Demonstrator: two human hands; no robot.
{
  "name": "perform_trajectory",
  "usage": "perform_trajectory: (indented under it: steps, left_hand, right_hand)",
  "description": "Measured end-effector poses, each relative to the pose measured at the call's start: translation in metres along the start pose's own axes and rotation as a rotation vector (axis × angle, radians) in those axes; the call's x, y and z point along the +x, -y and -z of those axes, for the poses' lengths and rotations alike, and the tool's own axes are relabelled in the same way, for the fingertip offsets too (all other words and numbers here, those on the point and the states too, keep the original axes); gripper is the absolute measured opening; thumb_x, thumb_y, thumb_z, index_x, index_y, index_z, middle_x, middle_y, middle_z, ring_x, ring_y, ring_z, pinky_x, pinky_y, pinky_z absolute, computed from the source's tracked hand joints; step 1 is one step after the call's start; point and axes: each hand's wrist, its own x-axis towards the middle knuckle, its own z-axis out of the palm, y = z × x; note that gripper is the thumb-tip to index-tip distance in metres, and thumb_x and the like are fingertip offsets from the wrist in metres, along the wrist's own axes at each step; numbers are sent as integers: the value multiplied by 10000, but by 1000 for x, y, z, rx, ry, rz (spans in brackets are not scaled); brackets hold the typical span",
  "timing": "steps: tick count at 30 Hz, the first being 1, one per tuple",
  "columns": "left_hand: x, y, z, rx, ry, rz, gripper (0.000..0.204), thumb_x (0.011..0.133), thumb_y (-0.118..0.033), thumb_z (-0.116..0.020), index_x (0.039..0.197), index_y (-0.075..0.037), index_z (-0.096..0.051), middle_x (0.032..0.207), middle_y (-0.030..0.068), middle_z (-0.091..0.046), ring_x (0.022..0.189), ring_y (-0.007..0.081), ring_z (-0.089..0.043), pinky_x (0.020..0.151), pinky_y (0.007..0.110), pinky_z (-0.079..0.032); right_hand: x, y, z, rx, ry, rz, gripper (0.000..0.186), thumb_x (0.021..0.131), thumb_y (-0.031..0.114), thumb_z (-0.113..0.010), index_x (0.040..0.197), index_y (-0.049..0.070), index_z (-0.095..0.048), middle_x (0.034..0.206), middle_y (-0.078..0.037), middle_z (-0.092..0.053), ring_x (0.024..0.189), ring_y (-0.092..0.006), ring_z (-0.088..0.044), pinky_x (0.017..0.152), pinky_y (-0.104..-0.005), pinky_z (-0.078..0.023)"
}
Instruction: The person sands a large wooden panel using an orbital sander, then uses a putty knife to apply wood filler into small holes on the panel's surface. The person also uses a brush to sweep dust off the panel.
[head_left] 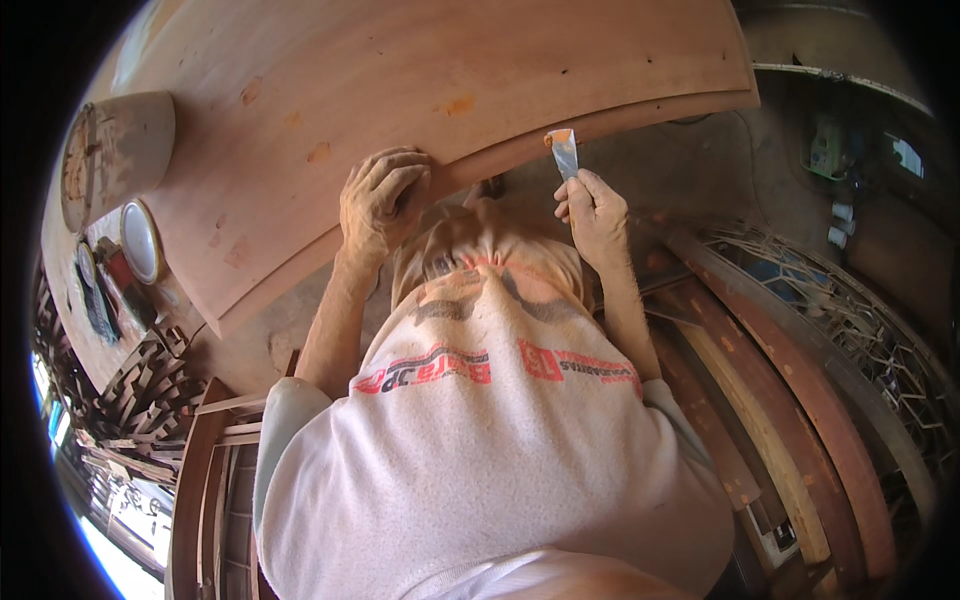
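Note:
My right hand [600, 208] pinches a small putty knife [566, 158], its blade pointing up and away with orange-brown putty near the tip. The knife is held just off the near edge of a wide reddish-brown wooden panel [560, 60], apart from it. My left hand [380, 195] rests on the same edge farther left, fingers curled in; a dark gap shows under them, and I cannot make out whether they hold anything. Across the panel are several orange filler patches, one of them a larger spot [458, 106] and another a smaller smear [318, 152].
At the left stand a stained tub [125, 150], a round white-rimmed lid or dish [142, 242] and some dark hand tools [118, 285]. Wood offcuts [145, 390] are piled below them. Long timber lengths [770, 400] lie at my right, beside a metal lattice [850, 310].

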Motion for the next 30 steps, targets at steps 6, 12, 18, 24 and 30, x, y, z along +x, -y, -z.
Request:
perform_trajectory:
  steps: [6, 12, 18, 24, 30]
  left_hand:
    - [0, -2, 2, 4, -9, 50, 119, 852, -41, -796, 943, -89, -737, 1060, 43, -769, 1073, 256, -732, 898, 394, -564]
    - [-4, 1, 0, 8, -25, 61, 123, 874, -79, -788, 976, -103, -722, 1088, 17, -761, 1080, 239, -717, 913, 397, -552]
    - [-4, 1, 2, 11, -27, 93, 137, 874, -91, -788, 991, -111, -719, 1103, 10, -757, 1095, 239, -711, 925, 398, -550]
    - [-1, -1, 1, 11, -42, 102, 112, 869, -66, -787, 961, -98, -731, 1076, 24, -766, 1085, 252, -721, 906, 392, -555]
    - [-2, -2, 2, 2, -32, 101, 116, 869, -82, -784, 967, -103, -726, 1085, 16, -763, 1090, 249, -716, 918, 402, -555]
  right_hand:
    - [46, 43, 9, -126, -123, 120, 271, 1068, 132, -582, 1208, -71, -695, 992, -77, -715, 786, -109, -679, 674, -267, -556]
    - [79, 39, 15, -704, -187, 501, 305, 1039, 156, -658, 1296, -4, -699, 1060, -174, -702, 911, -312, -712, 817, -421, -577]
    - [71, 44, 9, -1015, -72, 360, 377, 1070, 230, -603, 1416, 87, -647, 1072, -161, -675, 937, -359, -706, 828, -467, -570]
    - [61, 85, 36, -1347, 81, 332, 404, 1097, 235, -530, 1464, 77, -592, 1003, -151, -667, 871, -342, -728, 766, -485, -597]
    - [71, 104, 31, -1313, 142, 345, 366, 1080, 253, -561, 1420, 140, -634, 1031, -141, -676, 940, -385, -703, 820, -514, -561]
